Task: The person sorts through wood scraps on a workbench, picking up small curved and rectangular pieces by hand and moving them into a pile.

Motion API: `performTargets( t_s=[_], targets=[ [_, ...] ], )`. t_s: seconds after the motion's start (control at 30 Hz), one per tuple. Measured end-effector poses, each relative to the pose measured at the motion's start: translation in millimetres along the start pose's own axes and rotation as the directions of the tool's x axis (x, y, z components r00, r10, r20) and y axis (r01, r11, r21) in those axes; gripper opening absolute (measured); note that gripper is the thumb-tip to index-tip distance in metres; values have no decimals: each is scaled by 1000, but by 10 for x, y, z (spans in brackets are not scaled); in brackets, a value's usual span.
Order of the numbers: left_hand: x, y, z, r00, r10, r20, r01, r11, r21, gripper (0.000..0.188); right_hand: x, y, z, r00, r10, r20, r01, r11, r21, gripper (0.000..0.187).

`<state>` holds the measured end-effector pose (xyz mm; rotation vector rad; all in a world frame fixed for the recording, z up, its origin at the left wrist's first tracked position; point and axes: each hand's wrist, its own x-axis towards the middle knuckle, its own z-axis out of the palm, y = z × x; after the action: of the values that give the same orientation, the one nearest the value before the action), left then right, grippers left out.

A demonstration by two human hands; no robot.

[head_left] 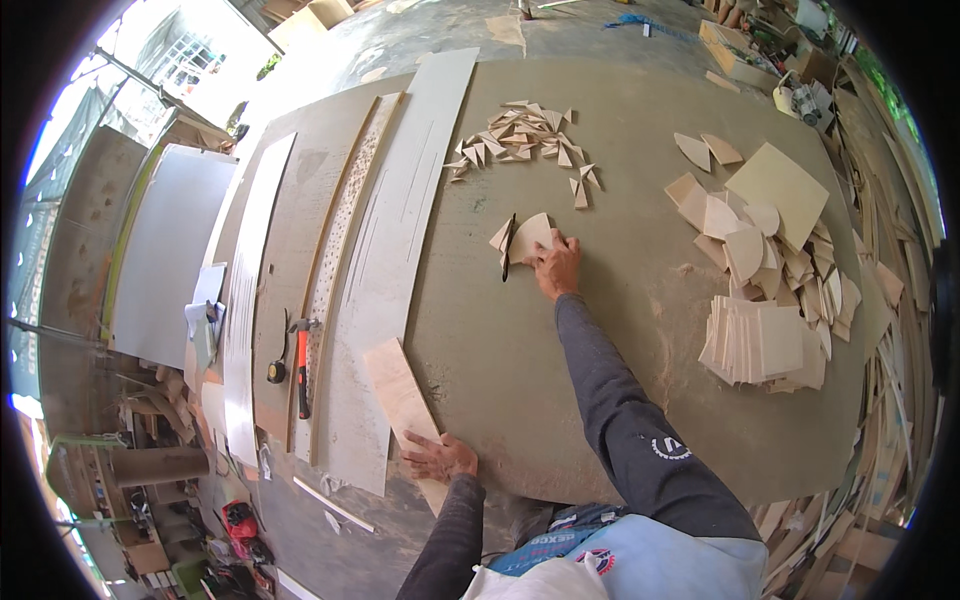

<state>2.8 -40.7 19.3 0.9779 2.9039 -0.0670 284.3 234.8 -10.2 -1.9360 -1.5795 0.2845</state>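
My right hand [560, 268] grips a thin, fan-shaped piece of pale plywood [531, 238] by its right end, near the middle of the brown tabletop [510, 380]. The piece lies against a narrow dark upright blade [509, 248], seen almost edge-on. A small pale offcut [496, 237] shows on the blade's left side. My left hand [440, 457] rests with fingers spread on a long plywood board [395, 385] at the near edge. Part of that board is hidden under the hand.
Small triangular offcuts [520, 135] lie beyond the blade. At the right are stacked plywood squares [765, 340], loose curved pieces [745, 250] and a larger square sheet [780, 195]. A long grey panel [400, 220], hammer [303, 365] and tape measure [277, 371] lie left.
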Motion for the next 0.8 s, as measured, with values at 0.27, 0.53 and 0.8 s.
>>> performTargets(
  t_s=[0.27, 0.53, 0.8],
  targets=[
    [11, -13, -26, 1000, -10, 28, 9, 999, 38, 91, -267, 111, -35, 987, -160, 12, 160, 987, 22, 35],
    [39, -54, 98, 1000, -9, -3, 9, 999, 35, 90, -406, 74, -49, 978, -209, -16, 210, 976, 66, 40],
    [19, -53, 103, 1000, 1, -27, -1, 1000, 21, 89, -449, 17, -52, 984, -180, -4, 180, 982, 56, 35]
  ],
)
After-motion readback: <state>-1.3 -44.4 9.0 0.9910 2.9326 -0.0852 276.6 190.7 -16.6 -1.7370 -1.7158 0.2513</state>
